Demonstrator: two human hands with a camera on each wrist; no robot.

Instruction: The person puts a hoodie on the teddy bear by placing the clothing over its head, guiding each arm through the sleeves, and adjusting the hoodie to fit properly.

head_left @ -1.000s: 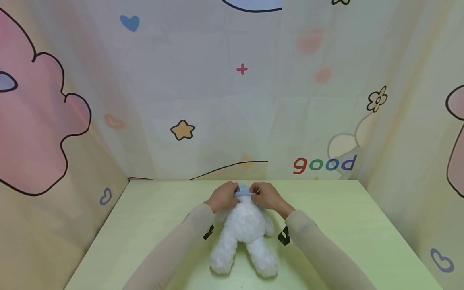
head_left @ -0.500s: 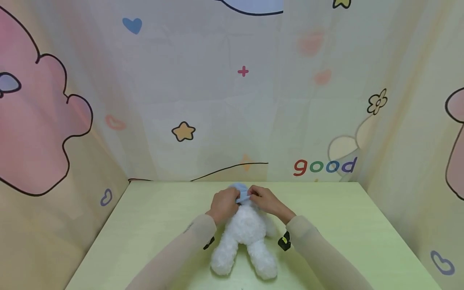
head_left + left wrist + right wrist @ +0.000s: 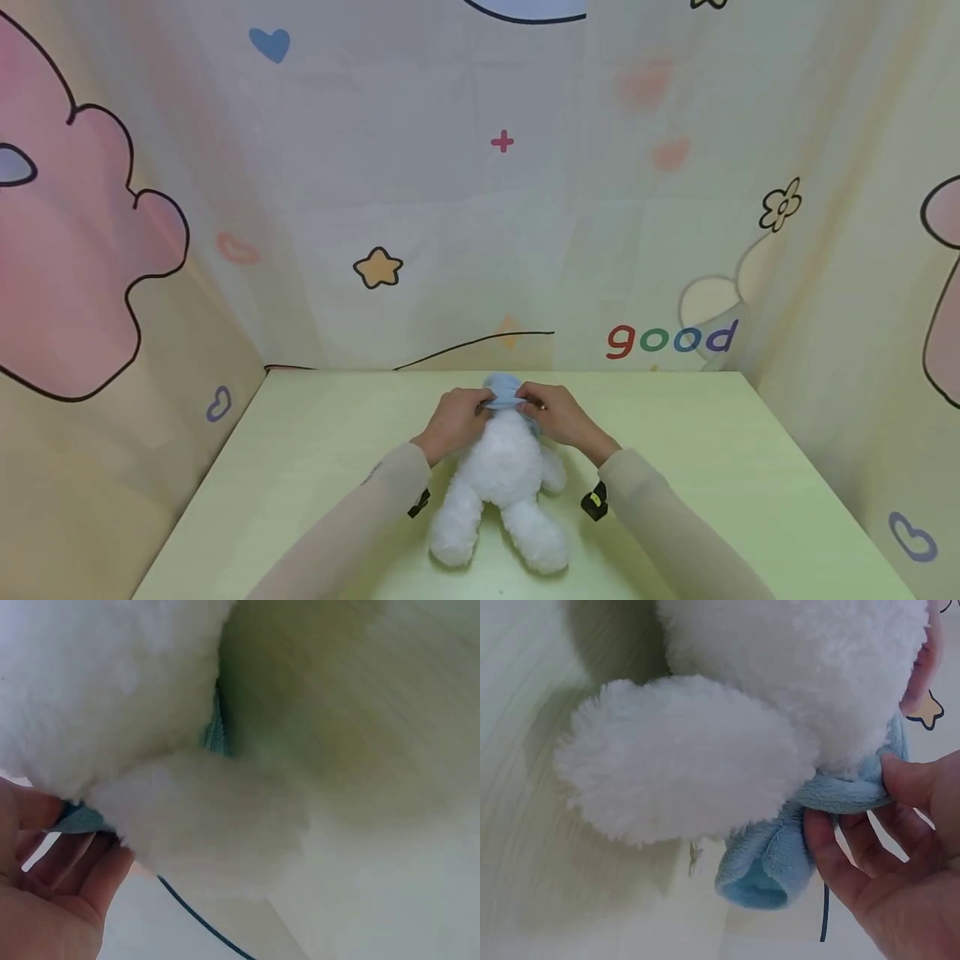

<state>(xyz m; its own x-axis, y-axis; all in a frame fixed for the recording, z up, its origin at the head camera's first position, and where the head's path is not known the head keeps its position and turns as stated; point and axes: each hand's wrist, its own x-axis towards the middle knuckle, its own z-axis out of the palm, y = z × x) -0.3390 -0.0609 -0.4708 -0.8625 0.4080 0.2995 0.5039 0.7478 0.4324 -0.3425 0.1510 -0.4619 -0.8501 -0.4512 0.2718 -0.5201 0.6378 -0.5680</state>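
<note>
Blue cloth (image 3: 503,390) levelled — white plush toy (image 3: 504,460) fluffy, legs (image 3: 457,527) splayed.

The white plush toy (image 3: 502,458), deep-piled, lay stretched out on the near side of both grips, torso closest, two stubby legs splayed farther off; face-up or face-down could not be determined. One rounded arm (image 3: 553,472) lay just below the right grip. The light-blue terry garment (image 3: 503,390) sat at the toy's far end, edges pinched in the left and right grips, fabric bunched between. A tubular, open-mouthed part (image 3: 766,862) showed beside the right grip.
</note>
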